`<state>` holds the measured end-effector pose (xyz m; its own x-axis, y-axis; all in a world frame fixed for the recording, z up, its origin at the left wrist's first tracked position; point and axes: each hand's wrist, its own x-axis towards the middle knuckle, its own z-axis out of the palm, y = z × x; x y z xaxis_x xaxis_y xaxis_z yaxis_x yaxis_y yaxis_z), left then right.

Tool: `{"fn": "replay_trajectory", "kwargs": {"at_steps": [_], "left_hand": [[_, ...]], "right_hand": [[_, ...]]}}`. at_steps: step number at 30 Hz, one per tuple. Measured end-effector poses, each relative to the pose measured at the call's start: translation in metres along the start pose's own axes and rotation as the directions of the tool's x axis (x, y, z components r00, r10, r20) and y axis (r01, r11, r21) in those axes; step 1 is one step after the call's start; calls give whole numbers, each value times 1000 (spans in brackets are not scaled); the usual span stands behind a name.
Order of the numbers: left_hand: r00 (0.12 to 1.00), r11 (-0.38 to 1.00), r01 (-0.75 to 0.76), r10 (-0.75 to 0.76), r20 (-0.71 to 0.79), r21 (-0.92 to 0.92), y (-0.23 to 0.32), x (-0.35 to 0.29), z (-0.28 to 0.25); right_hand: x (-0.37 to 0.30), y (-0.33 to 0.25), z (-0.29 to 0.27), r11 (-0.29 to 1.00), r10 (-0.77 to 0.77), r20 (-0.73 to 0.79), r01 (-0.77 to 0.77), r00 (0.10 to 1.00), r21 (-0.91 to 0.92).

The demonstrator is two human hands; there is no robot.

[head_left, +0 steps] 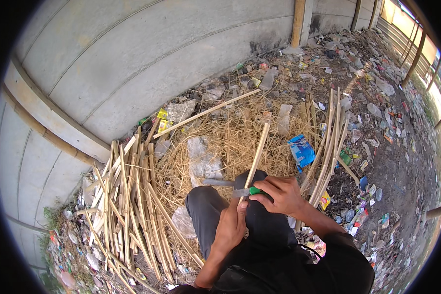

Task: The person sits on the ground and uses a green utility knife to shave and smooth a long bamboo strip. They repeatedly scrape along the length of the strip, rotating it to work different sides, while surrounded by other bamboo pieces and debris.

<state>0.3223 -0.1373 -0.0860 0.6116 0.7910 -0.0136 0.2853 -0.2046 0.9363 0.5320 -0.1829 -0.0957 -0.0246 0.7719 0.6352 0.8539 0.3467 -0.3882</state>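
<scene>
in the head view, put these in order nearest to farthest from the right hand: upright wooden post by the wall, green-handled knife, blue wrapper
1. Green-handled knife: gripped in the right hand.
2. Blue wrapper: on the ground, ahead and slightly right of the hand.
3. Wooden post: well ahead, by the wall.

The right hand [278,194] is partly hiding the green handle [255,190], the left hand [230,224] is covering part of the stick [257,152], and distant litter [360,54] is blurring
</scene>
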Motion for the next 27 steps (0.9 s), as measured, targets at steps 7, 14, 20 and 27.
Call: {"fn": "replay_trajectory", "kwargs": {"at_steps": [7,14,20,27], "left_hand": [[997,998,65,-66,41,27,1,-8,-7],[985,993,114,-115,128,19,-9,-34,-12],[991,992,122,-121,61,-13,-10,-18,-20],[998,995,58,-60,32,77,-2,-10,-10]], "right_hand": [[5,25,-5,992,82,-174,-97,981,-79],[19,89,-58,895,398,-400,-445,826,-27],[-4,42,-15,988,156,-175,-152,972,37],[0,1,0,996,59,-40,-56,997,72]]}}
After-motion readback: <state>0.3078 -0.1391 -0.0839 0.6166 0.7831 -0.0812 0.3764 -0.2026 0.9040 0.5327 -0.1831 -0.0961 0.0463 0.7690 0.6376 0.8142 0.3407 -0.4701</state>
